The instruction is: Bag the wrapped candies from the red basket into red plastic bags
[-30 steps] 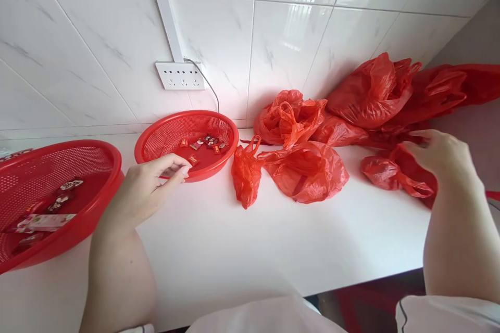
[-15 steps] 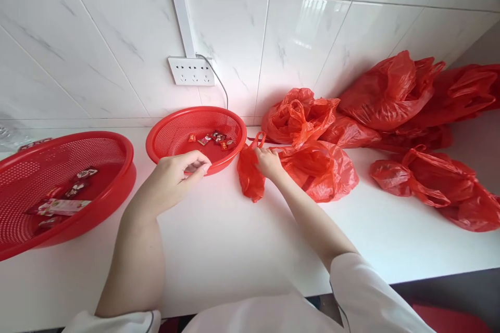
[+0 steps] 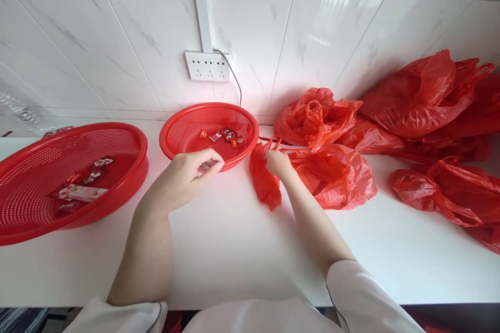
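Note:
My right hand (image 3: 279, 163) is closed on the upper part of a small red plastic bag (image 3: 266, 182), whose lower end hangs toward the white counter. A larger red plastic bag (image 3: 332, 179) lies just right of that hand, with its mouth spread. My left hand (image 3: 195, 171) is in front of the smaller red basket (image 3: 209, 114), partly covering its near rim. Its fingers are curled in toward the thumb, and I see nothing in them. A few small wrapped sweets (image 3: 228, 135) lie in that basket.
On the left stands a larger red basket (image 3: 130, 187) with several wrapped snacks (image 3: 84, 192). Several filled red bags (image 3: 422, 96) are piled along the tiled wall at right; another bag (image 3: 449, 192) lies nearer. A power socket (image 3: 207, 66) with a cable (image 3: 235, 75) is on the wall.
The view has turned slightly left, so everything appears farther right. Both hands keep nearly the same pose; the small bag still hangs from my right hand.

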### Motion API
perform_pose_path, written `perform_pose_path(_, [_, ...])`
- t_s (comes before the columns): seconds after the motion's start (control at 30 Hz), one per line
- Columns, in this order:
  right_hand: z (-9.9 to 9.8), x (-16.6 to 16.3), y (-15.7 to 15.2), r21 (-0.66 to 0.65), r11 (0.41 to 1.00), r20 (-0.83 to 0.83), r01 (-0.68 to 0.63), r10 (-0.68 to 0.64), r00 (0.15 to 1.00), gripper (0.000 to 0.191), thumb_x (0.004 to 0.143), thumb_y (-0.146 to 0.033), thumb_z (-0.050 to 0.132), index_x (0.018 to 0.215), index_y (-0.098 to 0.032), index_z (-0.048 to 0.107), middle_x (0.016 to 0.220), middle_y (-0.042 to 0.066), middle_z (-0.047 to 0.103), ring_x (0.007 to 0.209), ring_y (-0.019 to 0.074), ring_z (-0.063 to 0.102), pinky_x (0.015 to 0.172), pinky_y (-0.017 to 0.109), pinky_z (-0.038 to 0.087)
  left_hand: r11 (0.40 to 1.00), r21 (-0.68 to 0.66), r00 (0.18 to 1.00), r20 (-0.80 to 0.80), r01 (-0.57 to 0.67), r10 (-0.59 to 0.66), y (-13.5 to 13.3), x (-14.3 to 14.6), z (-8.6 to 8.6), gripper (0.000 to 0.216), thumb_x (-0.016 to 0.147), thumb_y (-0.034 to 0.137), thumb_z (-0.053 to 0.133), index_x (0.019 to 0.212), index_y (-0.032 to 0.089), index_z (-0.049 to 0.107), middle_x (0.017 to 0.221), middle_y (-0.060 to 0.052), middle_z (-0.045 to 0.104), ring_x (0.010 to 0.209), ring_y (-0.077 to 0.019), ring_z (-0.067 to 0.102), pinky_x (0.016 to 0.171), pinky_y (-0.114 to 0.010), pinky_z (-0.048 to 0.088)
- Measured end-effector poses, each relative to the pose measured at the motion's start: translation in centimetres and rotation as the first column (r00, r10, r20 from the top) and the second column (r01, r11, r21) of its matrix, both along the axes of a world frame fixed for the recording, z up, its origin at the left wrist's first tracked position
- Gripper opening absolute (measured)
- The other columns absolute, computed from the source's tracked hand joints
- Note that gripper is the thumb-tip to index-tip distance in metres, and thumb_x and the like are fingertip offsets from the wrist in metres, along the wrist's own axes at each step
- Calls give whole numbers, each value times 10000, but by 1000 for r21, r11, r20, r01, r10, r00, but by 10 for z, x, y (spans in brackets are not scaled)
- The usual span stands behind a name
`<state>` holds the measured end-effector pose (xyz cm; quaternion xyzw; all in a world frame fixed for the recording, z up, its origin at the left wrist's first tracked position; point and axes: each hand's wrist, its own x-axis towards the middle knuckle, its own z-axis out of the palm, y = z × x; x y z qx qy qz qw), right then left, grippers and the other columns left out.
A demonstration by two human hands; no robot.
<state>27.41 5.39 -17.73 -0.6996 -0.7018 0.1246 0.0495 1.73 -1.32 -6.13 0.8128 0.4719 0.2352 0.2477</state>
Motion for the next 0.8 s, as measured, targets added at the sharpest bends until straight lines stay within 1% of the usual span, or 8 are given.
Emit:
perform_pose_path(0.13, [40, 11, -30, 37, 980, -140, -196, 199, 970, 94, 849, -164, 511, 863, -204, 595, 904, 35, 687, 842, 181, 630, 703, 263, 435, 997, 67, 997, 57, -46, 43, 1, 2, 0, 209, 909, 407, 527, 1014, 268, 643, 1110, -2, 677, 1014, -187, 641, 850, -280, 534])
perform_pose_path(0.2, [62, 12, -52, 134, 919, -293, -370, 394, 871, 71, 876, -198, 512, 889, -218, 579, 867, -1, 674, 765, 144, 611, 677, 243, 429, 990, 135, 993, 117, -50, 34, 0, 6, 0, 348, 878, 427, 581, 1188, 270, 575, 1271, -34, 604, 1164, -223, 576, 930, -326, 514])
perform_pose_path(0.37, [88, -5, -89, 390, 776, -311, -496, 617, 723, 78, 944, -218, 474, 941, -215, 552, 850, 8, 657, 711, 135, 576, 691, 265, 417, 959, 125, 959, 91, 256, -268, -6, 24, -6, 825, 709, 470, 770, 1413, 292, 380, 1444, -79, 456, 1327, -285, 438, 1096, -421, 396])
perform_pose_path(0.43, [89, -13, -93, 444, 732, -340, -516, 671, 659, 85, 964, -236, 462, 969, -214, 543, 896, 20, 661, 750, 134, 587, 709, 264, 426, 949, 108, 955, -7, 296, -297, -7, 28, -10, 704, 700, 452, 782, 1316, 285, 485, 1289, -70, 580, 1216, -277, 528, 1025, -410, 452])
perform_pose_path(0.5, [90, -14, -94, 461, 723, -406, -514, 687, 602, 79, 970, -253, 469, 993, -215, 535, 901, 12, 660, 750, 119, 591, 711, 250, 436, 942, 128, 947, -131, 310, -294, -5, 28, -15, 311, 787, 403, 713, 1050, 261, 626, 971, -25, 675, 986, -230, 621, 878, -363, 506])
perform_pose_path(0.57, [91, -10, -94, 430, 737, -461, -521, 676, 575, 114, 938, -275, 543, 1034, -217, 527, 855, -8, 648, 697, 103, 574, 678, 232, 435, 919, 207, 935, -197, 334, -296, -2, 23, -16, 115, 875, 332, 621, 820, 236, 651, 737, 14, 652, 767, -170, 620, 749, -309, 494])
perform_pose_path(0.67, [94, 4, -93, 282, 753, -476, -594, 648, 595, 300, 845, -286, 666, 1098, -213, 522, 757, -39, 599, 596, 92, 509, 591, 221, 405, 852, 417, 948, -159, 318, -276, 4, 7, -13, 131, 897, 243, 597, 796, 236, 681, 688, 33, 668, 661, -132, 593, 693, -285, 463])
perform_pose_path(0.8, [98, 19, -93, -9, 835, -336, -550, 516, 788, 251, 821, -426, 661, 784, -198, 563, 587, -50, 470, 497, 94, 414, 480, 240, 319, 789, 588, 984, -124, 176, -126, 3, -29, 2, 98, 879, 245, 619, 855, 284, 706, 684, 31, 631, 657, -133, 564, 636, -282, 438])
